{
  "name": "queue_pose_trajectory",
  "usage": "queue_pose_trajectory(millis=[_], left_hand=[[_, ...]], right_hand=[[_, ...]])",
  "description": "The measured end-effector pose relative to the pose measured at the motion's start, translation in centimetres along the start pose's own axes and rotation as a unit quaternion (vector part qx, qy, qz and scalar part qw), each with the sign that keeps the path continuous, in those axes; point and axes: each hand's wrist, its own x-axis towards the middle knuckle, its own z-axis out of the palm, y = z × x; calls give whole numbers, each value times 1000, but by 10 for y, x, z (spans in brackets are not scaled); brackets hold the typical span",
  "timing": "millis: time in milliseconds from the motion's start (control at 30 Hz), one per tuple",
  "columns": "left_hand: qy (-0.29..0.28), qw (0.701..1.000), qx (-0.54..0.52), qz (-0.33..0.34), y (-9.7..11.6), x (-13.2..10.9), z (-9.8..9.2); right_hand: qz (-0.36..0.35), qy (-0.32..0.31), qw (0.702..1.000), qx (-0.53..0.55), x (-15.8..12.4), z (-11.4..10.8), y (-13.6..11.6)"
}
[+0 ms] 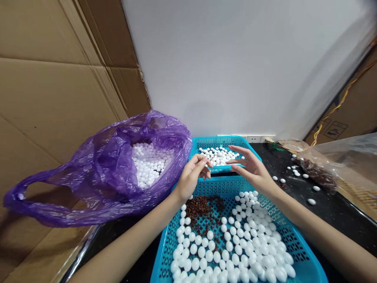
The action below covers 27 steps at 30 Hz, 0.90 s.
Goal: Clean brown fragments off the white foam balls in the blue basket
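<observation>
— what are the hands doing?
— the left hand (193,177) and right hand (253,169) hang open, fingers curved, pinching nothing, above the far blue basket (216,142).
— and the white foam balls (250,247)?
— many lie beside brown bits (203,212) in the near blue basket (297,245); fewer sit in the far one, more in the purple plastic bag (103,184).

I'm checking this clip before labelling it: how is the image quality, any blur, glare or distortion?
Head view: soft, even light, with faint shadows on the white wall; small highlights glint off the purple plastic bag; wide-angle distortion stretches the forearms and bends the near blue basket; the left hand and right hand look sharp, without obvious motion blur.
</observation>
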Motion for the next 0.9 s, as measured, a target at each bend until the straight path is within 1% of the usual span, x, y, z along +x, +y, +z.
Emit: queue_pose_trajectory(millis=[33,67,133,200,267,333,433,533,600,700,900], left_hand=[[-5,1000,11,-6,-1,0,0],[-14,1000,23,-12,-1,1,0],[-44,998,48,-24,-3,0,1],[-87,992,77,-45,-4,-2,2],[-138,979,135,-69,-4,-6,4],[-176,955,229,-69,-4,-11,5],[-218,910,350,-45,-5,-15,4],[-275,872,404,-37,-8,-17,2],[-300,853,426,-26,-11,-17,0],[-325,835,444,-19,-13,-17,-2],[-349,820,452,-30,-9,-15,-3]], right_hand=[[6,-4,1000,4,0,0,1],[15,-24,1000,2,0,0,2],[32,-80,996,-12,-1,1,3],[53,-132,989,-38,-3,2,3],[70,-176,979,-77,-5,2,2],[63,-220,964,-134,-6,1,2],[39,-293,931,-215,-6,1,3],[42,-361,897,-251,-7,1,4],[54,-400,878,-257,-7,1,5],[67,-432,860,-263,-7,1,6],[71,-444,859,-244,-7,0,6]])
